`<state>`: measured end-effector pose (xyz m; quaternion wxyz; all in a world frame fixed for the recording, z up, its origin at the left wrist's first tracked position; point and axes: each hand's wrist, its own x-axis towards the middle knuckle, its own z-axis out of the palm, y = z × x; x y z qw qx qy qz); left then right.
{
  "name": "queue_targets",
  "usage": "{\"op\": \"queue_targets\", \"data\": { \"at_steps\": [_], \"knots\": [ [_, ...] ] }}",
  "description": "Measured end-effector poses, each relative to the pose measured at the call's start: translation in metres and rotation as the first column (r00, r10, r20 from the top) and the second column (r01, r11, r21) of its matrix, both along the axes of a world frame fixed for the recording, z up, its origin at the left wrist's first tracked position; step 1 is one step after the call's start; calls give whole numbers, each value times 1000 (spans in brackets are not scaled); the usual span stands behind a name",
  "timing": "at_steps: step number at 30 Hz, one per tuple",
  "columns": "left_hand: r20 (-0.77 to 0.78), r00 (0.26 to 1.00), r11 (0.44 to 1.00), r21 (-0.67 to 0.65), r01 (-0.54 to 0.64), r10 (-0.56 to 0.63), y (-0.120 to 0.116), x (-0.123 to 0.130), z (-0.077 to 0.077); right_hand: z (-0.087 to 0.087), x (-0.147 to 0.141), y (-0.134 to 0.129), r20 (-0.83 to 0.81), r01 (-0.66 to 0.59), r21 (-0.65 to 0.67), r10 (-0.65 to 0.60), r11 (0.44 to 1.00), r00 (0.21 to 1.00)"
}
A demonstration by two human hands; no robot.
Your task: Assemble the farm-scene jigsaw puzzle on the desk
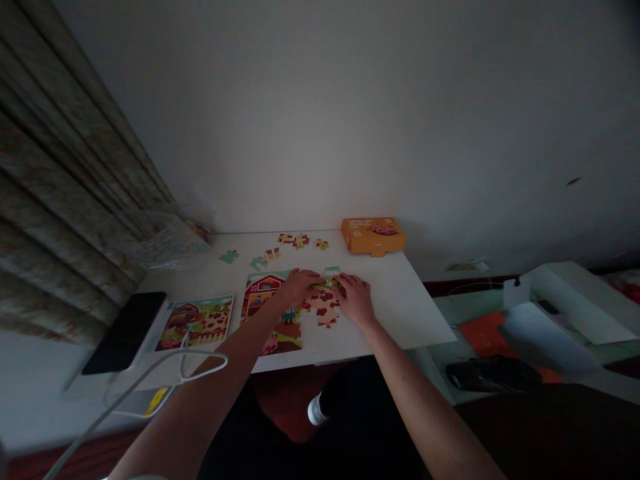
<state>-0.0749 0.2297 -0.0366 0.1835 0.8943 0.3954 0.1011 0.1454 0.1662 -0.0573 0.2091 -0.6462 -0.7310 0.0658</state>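
My left hand [299, 285] and my right hand [356, 297] meet over a partly joined jigsaw puzzle on the white table. Between them is a yellow-green puzzle piece [328, 282], with the fingers of both hands curled onto its edges. Just below lie joined brown-and-cream cow-pattern pieces [327, 310]. Left of these, the assembled section [263, 285] shows a red barn, and my left forearm covers part of it. My fingertips partly hide the piece, so its exact fit against its neighbours cannot be made out.
Loose puzzle pieces [300, 241] lie toward the back, with a green piece [229, 256] farther left. An orange puzzle box [374, 236] stands at back right. Left are a farm picture card [196, 323], a dark tablet or phone [125, 332] and a white cable [145, 365].
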Motion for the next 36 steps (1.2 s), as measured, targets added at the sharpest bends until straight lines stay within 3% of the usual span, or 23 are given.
{"op": "queue_targets", "data": {
  "at_steps": [8,14,36],
  "knots": [
    [-70,998,983,185,13,0,-33,0,-14,-3,1,0,23,-2,83,0,997,1000],
    [-87,996,977,213,29,-10,-58,3,-22,-4,0,0,23,1,102,-3,995,1000],
    [-152,985,966,254,-43,84,-68,18,-8,-5,0,2,22,4,108,-7,994,1000]
  ]
}}
